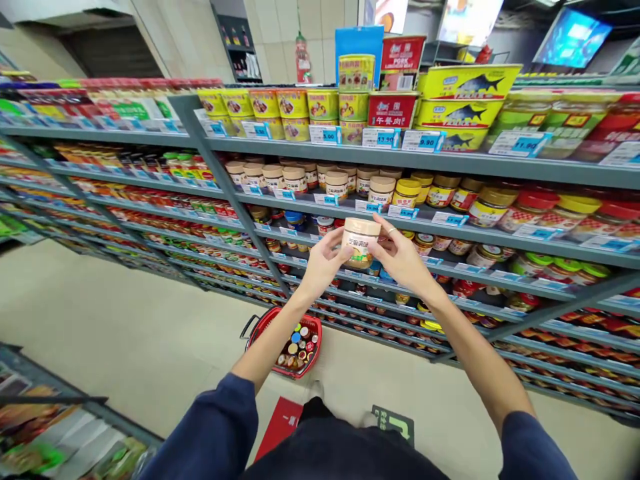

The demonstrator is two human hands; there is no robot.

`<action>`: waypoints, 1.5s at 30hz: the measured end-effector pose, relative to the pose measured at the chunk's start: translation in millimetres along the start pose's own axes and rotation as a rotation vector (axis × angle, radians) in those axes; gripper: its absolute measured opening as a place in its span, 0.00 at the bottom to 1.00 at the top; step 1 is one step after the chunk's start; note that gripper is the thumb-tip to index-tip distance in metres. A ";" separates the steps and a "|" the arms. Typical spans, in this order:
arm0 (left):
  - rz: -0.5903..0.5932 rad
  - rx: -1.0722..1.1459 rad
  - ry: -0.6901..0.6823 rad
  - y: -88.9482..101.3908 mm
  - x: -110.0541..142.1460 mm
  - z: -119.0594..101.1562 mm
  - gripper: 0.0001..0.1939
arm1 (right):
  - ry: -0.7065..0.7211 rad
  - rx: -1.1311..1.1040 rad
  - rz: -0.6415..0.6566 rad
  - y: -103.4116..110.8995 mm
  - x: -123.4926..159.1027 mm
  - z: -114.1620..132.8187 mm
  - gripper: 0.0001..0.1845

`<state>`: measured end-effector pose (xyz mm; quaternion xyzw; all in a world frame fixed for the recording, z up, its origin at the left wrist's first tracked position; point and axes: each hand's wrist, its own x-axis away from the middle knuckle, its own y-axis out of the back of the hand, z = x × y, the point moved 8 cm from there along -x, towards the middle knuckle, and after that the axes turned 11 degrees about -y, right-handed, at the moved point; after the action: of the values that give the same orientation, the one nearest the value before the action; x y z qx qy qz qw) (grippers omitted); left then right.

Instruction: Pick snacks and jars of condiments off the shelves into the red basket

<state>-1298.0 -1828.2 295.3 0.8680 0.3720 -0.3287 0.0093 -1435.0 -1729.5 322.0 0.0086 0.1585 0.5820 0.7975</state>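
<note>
Fingers (pixel 345 253) around jar (pixel 361 241), both hands (pixel 323 265) level, arms (pixel 475 347) outstretched

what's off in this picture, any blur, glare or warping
Head view: wide-lens warping, with the shelves slanting and the arms stretched toward the lower corners; the screen at upper right glares in its middle; packs at the lower left edge look smeared; the jar between the left hand and right hand is fairly clear, its small print unreadable.

Jar (pixel 361 230): 芝麻调味 (prob.); shelf tags (pixel 325 135): 5.00, 13.90, 9.90, 11.90; red tin (pixel 401 61): PORK LUNCHEON MEAT.
</note>
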 end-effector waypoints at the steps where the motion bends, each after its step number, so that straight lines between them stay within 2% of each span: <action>1: 0.005 0.017 0.004 5.1 -3.4 3.1 0.37 | 0.006 0.010 0.005 -4.2 -3.0 -0.2 0.51; 6: 0.067 0.094 0.038 37.7 -12.7 17.9 0.37 | -0.040 0.028 -0.059 -31.1 -14.7 -8.7 0.52; 10: 0.167 0.165 0.024 65.0 -23.3 16.8 0.38 | -0.068 0.004 -0.146 -53.5 -29.9 -11.8 0.50; 14: 0.236 0.222 0.085 86.2 -31.5 20.9 0.43 | -0.094 -0.003 -0.183 -70.1 -46.8 -16.5 0.50; 20: 0.206 0.270 0.099 110.0 -43.2 25.1 0.44 | -0.103 0.017 -0.190 -85.5 -70.0 -16.0 0.50; 24: 0.189 0.232 0.065 124.4 -52.2 20.8 0.45 | -0.094 0.048 -0.139 -95.2 -85.2 -6.2 0.51; 29: 0.158 0.167 0.016 145.2 -64.6 17.3 0.46 | -0.077 0.092 -0.050 -108.3 -104.9 -0.4 0.62; 35: 0.147 0.138 -0.025 159.5 -72.0 14.9 0.48 | -0.055 0.123 0.048 -122.2 -119.1 -0.5 0.72; 41: 0.154 0.157 -0.036 161.9 -73.0 18.6 0.46 | -0.037 0.150 0.031 -122.8 -120.1 -1.7 0.71; 43: 0.150 0.168 -0.029 162.5 -71.0 22.8 0.44 | -0.042 0.132 0.028 -123.2 -117.6 -5.0 0.65; 45: 0.161 0.173 -0.006 162.3 -67.2 28.0 0.42 | -0.071 0.090 0.001 -121.9 -113.9 -10.8 0.54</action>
<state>-1242.0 -1995.8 275.1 0.8916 0.2711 -0.3607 -0.0382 -1356.0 -1876.7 315.2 0.0655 0.1561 0.5739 0.8012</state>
